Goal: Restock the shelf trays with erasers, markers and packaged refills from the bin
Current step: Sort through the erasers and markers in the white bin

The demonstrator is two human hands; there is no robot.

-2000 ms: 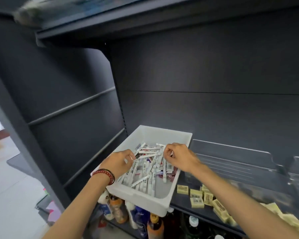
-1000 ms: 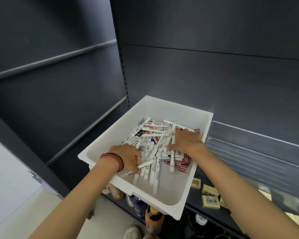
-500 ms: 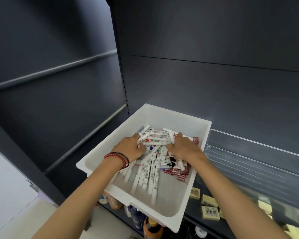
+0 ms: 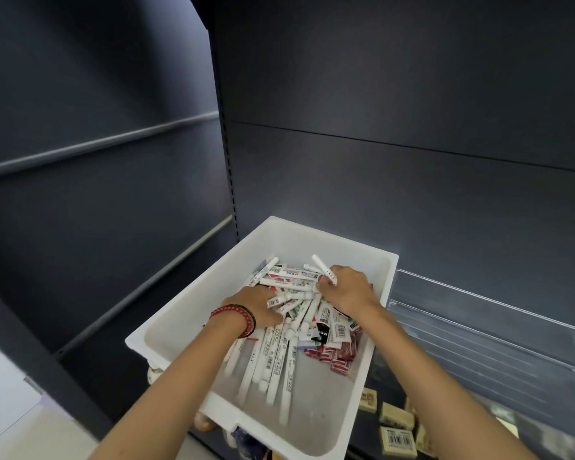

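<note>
a white bin (image 4: 186, 327) sits in the lower middle of the frame, resting slantwise on the edge of a dark shelf (image 4: 375, 436). inside it lies a loose heap of white markers (image 4: 279, 353), most of them pointing toward the bottom edge of the picture, with red packaged refills (image 4: 341, 355) bunched against the bin's right wall.

both hands are in the heap. the left hand (image 4: 258, 308), with a red bead bracelet (image 4: 238, 318) on its wrist, lies left of centre; its fingers are curled down among the markers and close round a few of them, the fingertips hidden in the pile. the right hand (image 4: 347, 290), just right of it, has its fingers bent and pinches a raised marker (image 4: 324, 268) whose cap end sticks up toward the upper left, clear of the rest.

at the lower right, on the shelf beside the bin, lie pale yellow erasers (image 4: 397, 438) with barcode labels. above them, at the right edge, a clear plastic tray (image 4: 478, 327) stands against the dark back panel (image 4: 412, 194).
</note>
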